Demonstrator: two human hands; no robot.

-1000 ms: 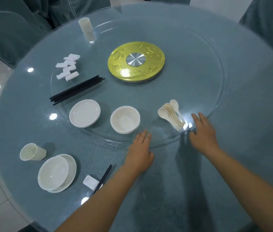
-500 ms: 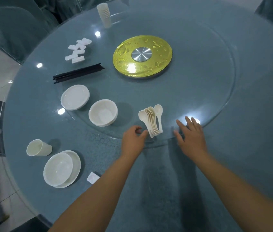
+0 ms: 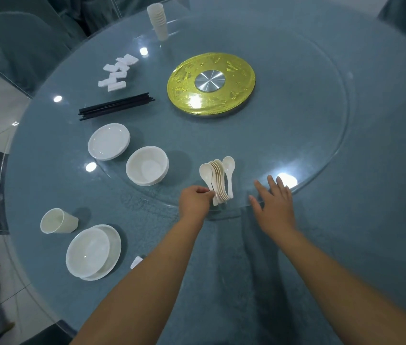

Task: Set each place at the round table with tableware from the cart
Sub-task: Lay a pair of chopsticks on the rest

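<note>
Looking down from the head view, the left hand [image 3: 195, 201] has its fingers curled and pinches the handle end of the stack of white spoons [image 3: 218, 179], which lies on the glass turntable [image 3: 321, 135] near its front edge. The right hand [image 3: 275, 204] is flat with the fingers spread, resting on the rim of the turntable just beside the spoons, and it holds nothing.

On the turntable, to the left of the spoons, stands a stack of white bowls [image 3: 147, 166], and next to it a stack of small plates [image 3: 108, 141]. Further back lie a bundle of black chopsticks [image 3: 116, 110], a heap of white chopstick rests [image 3: 117, 72] and a tall stack of cups [image 3: 158, 21]. A gold disc [image 3: 211, 84] with a silver centre marks the middle.

On the round table [image 3: 383, 220], at the front left, one place has a bowl on a plate [image 3: 93, 252], with a single cup [image 3: 58, 221] lying tilted behind it. A small white rest [image 3: 136, 262] shows beside the left forearm, partly hidden. Covered chairs [image 3: 15, 43] stand around the far side.
</note>
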